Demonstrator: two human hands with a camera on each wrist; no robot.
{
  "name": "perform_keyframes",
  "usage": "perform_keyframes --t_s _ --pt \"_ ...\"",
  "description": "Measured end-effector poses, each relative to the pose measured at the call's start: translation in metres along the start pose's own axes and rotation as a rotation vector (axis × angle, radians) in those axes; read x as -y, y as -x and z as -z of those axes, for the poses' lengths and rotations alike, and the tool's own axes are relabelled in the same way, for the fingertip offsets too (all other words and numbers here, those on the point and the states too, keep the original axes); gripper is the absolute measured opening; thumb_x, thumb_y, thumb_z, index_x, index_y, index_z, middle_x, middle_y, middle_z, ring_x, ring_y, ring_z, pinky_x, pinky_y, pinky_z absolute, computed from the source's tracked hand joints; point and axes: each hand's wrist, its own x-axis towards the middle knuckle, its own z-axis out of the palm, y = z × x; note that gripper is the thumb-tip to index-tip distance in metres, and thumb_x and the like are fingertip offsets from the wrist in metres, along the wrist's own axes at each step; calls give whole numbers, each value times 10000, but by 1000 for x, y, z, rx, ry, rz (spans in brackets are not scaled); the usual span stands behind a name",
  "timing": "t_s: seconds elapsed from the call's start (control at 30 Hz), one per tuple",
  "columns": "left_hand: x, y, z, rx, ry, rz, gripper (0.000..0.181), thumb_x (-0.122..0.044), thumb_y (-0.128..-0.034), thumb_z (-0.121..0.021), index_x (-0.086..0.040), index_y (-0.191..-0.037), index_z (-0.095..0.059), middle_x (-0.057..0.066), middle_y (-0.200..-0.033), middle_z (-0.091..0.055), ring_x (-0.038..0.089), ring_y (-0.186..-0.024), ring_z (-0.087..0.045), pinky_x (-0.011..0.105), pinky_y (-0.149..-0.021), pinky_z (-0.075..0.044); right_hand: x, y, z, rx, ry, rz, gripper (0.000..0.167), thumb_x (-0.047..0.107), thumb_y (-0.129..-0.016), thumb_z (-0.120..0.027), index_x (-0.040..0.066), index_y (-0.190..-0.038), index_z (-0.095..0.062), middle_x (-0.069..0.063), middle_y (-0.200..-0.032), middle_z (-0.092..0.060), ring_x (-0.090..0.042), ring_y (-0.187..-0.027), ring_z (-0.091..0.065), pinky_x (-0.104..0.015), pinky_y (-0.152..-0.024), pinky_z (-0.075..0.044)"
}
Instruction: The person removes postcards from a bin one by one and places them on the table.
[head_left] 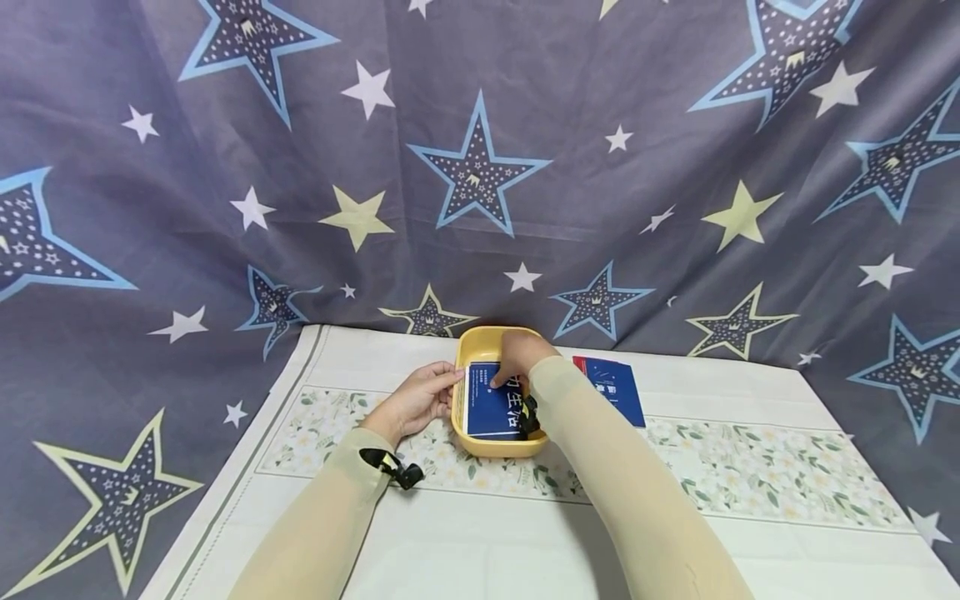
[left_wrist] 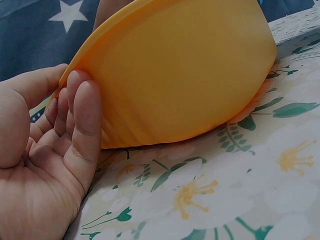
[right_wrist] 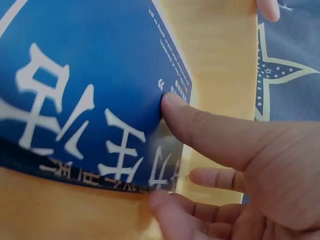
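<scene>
A yellow plastic basin (head_left: 498,450) stands on the table with a blue book (head_left: 483,408) inside it, white characters on the cover. My left hand (head_left: 420,398) grips the basin's left rim. In the left wrist view its thumb lies at the rim and the fingers press the outer wall of the basin (left_wrist: 185,75). Reaching into the basin, my right hand (head_left: 527,354) pinches the book. The right wrist view shows the thumb on the cover of the book (right_wrist: 100,75) and a finger at its spine edge. The hand and sleeve cover part of the book in the head view.
Another blue booklet (head_left: 618,392) with a red corner lies right of the basin, partly behind the right sleeve. A white cloth with a floral band (head_left: 750,479) covers the table. Behind it hangs a grey curtain (head_left: 570,208) with stars.
</scene>
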Motion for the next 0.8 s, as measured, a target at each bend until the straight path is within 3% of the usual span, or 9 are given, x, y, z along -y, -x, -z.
perform_keyframes --t_s 0.1,0.17,0.27,0.37,0.43,0.53,0.6,0.7,0.8 --pt "0 1 0 1 1 0 164 -180 -1195 -592 -18 -1201 -572 13 -803 -708 81 -602 -651 223 -531 -606 -2 0 2 -18 -31 1 465 322 -889 -1012 38 -1115 -721 -47 -727 -707 -165 -521 -618 -270 -490 -511" --pt "1 0 1 5 2 0 168 -180 -1196 -589 -14 -1204 -567 10 -797 -706 79 -600 -653 222 -530 -606 -3 4 5 -63 -45 32 434 264 -884 -1012 33 -1112 -724 -55 -811 -719 -193 -642 -662 -296 -575 -550" --pt "1 0 2 13 1 -1 178 -186 -1196 -589 -10 -1205 -565 6 -793 -705 77 -603 -655 219 -534 -607 -6 12 11 -123 -106 69 431 180 -892 -981 0 -1205 -745 -114 -1077 -783 -267 -941 -741 -371 -847 -663" --pt "1 -1 1 13 1 -4 168 -192 -1196 -595 -25 -1191 -579 3 -796 -708 78 -607 -655 219 -536 -608 -11 20 21 -131 -225 81 508 144 -929 -937 -14 -1365 -728 -158 -1344 -774 -319 -1188 -740 -468 -1122 -649" --pt "0 -2 1 10 -2 -5 160 -195 -1196 -597 -36 -1180 -591 0 -800 -710 76 -608 -653 217 -535 -605 -15 23 27 -127 -296 85 478 148 -955 -912 -8 -1369 -730 -151 -1312 -768 -309 -1182 -734 -464 -1120 -645" --pt "0 -1 1 9 -3 -5 143 -189 -1192 -599 -48 -1169 -600 2 -808 -721 77 -609 -655 219 -534 -605 -24 28 33 -129 -387 101 203 166 -994 -885 41 -1069 -745 -78 -992 -733 -244 -933 -700 -385 -882 -650" --pt "-1 0 1 11 -7 0 152 -190 -1192 -597 -38 -1182 -596 0 -818 -726 76 -614 -656 218 -539 -606 -32 29 34 -128 -446 112 237 176 -1022 -857 86 -912 -667 -45 -845 -653 -223 -817 -656 -351 -743 -589" --pt "-1 0 2 14 -1 8 194 -192 -1191 -599 -2 -1222 -582 12 -837 -741 80 -616 -664 223 -544 -614 -46 32 36 -132 -559 135 299 175 -1059 -816 103 -864 -601 -24 -806 -641 -208 -775 -658 -311 -683 -582" --pt "0 -1 2 17 5 11 237 -192 -1191 -598 30 -1264 -562 25 -860 -754 82 -623 -672 223 -552 -621 -59 39 37 -163 -656 163 207 167 -1075 -795 75 -964 -646 -16 -854 -679 -196 -799 -691 -299 -702 -627"
